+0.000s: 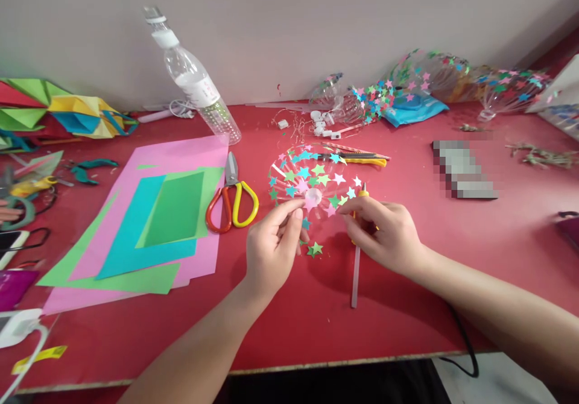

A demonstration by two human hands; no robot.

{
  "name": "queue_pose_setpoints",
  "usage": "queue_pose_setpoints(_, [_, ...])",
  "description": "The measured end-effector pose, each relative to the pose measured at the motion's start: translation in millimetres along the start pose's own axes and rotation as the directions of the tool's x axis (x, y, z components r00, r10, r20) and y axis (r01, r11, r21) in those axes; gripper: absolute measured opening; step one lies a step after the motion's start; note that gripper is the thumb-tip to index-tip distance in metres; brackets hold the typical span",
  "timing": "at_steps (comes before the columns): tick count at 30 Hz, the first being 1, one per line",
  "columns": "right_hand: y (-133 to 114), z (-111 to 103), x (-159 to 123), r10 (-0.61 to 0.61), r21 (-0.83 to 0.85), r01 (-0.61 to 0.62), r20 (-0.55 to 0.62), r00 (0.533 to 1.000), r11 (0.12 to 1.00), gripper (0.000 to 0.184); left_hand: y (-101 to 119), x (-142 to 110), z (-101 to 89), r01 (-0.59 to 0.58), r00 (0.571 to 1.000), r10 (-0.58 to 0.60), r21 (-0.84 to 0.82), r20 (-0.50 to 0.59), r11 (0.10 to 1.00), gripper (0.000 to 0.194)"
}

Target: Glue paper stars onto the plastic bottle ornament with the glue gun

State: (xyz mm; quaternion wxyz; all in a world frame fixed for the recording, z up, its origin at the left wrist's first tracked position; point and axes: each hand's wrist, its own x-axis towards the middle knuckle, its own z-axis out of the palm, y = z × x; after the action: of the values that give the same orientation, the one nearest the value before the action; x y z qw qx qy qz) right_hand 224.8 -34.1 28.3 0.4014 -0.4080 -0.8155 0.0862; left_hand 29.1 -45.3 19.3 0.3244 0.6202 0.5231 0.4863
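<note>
1. Keeping a narrow grip, the left hand [271, 250] is at the near left edge of the cut clear plastic bottle piece [313, 197]; whether a strip is pinched there, I cannot tell.
2. The right hand's [391, 235] grip is also narrow, just beside a pink paper star [330, 211] at the piece's near right; its hold is unclear too.
3. The bottle piece sits between and just beyond both grips, above the red desk [289, 337], its strips fanning around the round centre.
4. Done so far: pink, blue and green stars dot much of the fan. By my judgement, the decorating is well along.
5. Left over: green stars [315, 249] lie nearer the wearer, between the grips. Whether any strip lacks a star is too blurred to tell.
6. A glue gun [363, 193] lies partly under the right grip, its glue stick [356, 277] pointing towards the wearer.
7. Well beyond the right grip, other star-covered plastic pieces [373, 99] appear further along.
</note>
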Motion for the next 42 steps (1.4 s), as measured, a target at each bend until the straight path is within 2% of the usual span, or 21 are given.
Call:
queue_pose_setpoints(6, [1.6, 1.6, -0.7, -0.032, -0.046, 0.031, -0.012, 0.999, 0.998, 0.011, 1.5, -2.4, 2.8, 0.114, 0.993, -0.109, -0.13, 0.044, 0.985, 0.025])
queue_pose_setpoints(13, [0.0, 5.9, -2.0, -0.205, -0.165, 0.207, 0.031, 0.978, 0.964, 0.011, 4.1, -4.6, 5.7, 0.235, 0.965, -0.192, -0.27, 0.176, 0.934, 0.026])
queue_pose_setpoints(17, [-0.6, 7.1, -2.7, -0.203, -0.17, 0.209, 0.051, 0.978, 0.963, 0.013, 3.7, -7.8, 7.9, 0.278, 0.948, -0.212, -0.288, 0.239, 0.916, 0.024])
queue_pose_setpoints(22, [-1.1, 7.9, -2.6, -0.2, -0.175, 0.213, 0.089, 0.976, 0.961, 0.016, 1.4, -12.1, 12.7, 0.26, 0.945, -0.187, -0.268, 0.268, 0.928, 0.024])
queue_pose_setpoints(28, [-2.3, 5.4, -2.8, -0.232, -0.183, 0.242, 0.074, 0.97, 0.953, 0.013, -2.4, -12.5, 13.9, 0.193, 0.96, -0.135, -0.229, 0.246, 0.954, 0.025])
queue_pose_setpoints(33, [-2.4, 6.4, -4.7, -0.226, -0.171, 0.237, 0.084, 0.971, 0.956, 0.014, -3.3, -12.6, 13.6, 0.184, 0.961, -0.126, -0.23, 0.245, 0.956, 0.023])
queue_pose_setpoints(42, [-1.4, 8.6, -5.3, -0.193, -0.2, 0.206, 0.084, 0.978, 0.958, 0.017, -3.5, -12.4, 12.3, 0.119, 0.969, -0.075, -0.178, 0.236, 0.977, 0.04])
